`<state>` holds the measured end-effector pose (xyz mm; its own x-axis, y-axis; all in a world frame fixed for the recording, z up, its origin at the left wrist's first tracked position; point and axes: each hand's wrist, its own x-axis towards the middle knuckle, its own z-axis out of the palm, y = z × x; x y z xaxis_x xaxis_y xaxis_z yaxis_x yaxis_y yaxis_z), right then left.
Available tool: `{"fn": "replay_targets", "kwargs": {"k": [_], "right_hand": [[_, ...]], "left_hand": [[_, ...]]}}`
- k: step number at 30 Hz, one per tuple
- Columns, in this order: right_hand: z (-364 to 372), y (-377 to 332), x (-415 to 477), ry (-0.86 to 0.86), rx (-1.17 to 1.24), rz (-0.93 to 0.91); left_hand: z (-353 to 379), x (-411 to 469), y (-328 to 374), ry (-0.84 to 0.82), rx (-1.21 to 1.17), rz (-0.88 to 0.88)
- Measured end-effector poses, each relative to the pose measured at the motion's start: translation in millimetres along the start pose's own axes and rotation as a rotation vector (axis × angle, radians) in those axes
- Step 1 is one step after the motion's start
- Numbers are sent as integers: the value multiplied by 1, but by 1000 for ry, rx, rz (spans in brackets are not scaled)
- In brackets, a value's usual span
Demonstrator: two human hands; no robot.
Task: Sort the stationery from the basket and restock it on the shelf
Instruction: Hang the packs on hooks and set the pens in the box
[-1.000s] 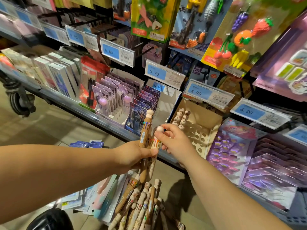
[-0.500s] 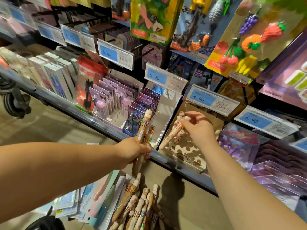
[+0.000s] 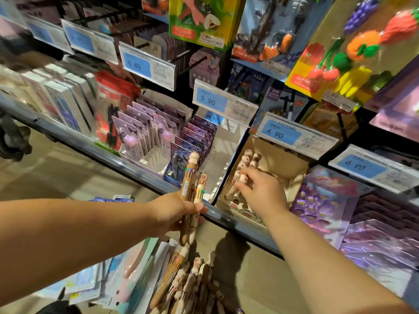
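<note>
My left hand (image 3: 175,213) grips two brown multicolour pens (image 3: 190,177) upright, in front of the shelf's edge (image 3: 127,165). My right hand (image 3: 260,191) reaches into the cardboard pen display box (image 3: 281,159) and pinches a pen (image 3: 235,184) that stands in the box's holed insert. A few more figure-topped pens (image 3: 249,158) stand at the back left of that box. Below my hands, a heap of similar pens (image 3: 195,282) and flat stationery packs (image 3: 127,277) lies in the basket.
Left of the pen box stand a near-empty white tray (image 3: 217,155), blue carded pens (image 3: 192,143) and purple carded pens (image 3: 145,130). Purple packs (image 3: 326,200) lie to the right. Price tags (image 3: 292,134) jut out above; toy packs (image 3: 349,46) hang higher up.
My right hand carried one pen from the left hand's bunch over to the display box and lowered it into the insert. The left hand has stayed near the shelf edge with two pens.
</note>
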<state>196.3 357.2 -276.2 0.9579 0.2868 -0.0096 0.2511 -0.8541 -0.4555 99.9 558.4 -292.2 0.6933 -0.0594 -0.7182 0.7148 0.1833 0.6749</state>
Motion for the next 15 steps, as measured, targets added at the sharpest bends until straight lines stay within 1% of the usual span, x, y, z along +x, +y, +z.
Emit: {"fn": "replay_targets", "kwargs": {"k": [4,8,10,11,13,14,15], "right_hand": [[11,3,-3,-24,-128,-65],[9,-2,-3,-74,-112,-40],[6,-4,-2,-35,-104,-8],[5,-6,-3,1,-56,0],[4,-13,-6,40,152,-42],[3,-18,-7,-5,278,-54],[3,-25,-9,-94,388,-41]], "left_hand": [[1,1,-1,-18,13,13],[6,0,-1,-72,-3,20],[10,-2,-1,-120,-42,6],[12,-3,-1,-145,-62,2],[15,-7,0,-196,-90,2],[16,-8,1,-224,-102,2],[18,-10,3,-251,-113,2]]}}
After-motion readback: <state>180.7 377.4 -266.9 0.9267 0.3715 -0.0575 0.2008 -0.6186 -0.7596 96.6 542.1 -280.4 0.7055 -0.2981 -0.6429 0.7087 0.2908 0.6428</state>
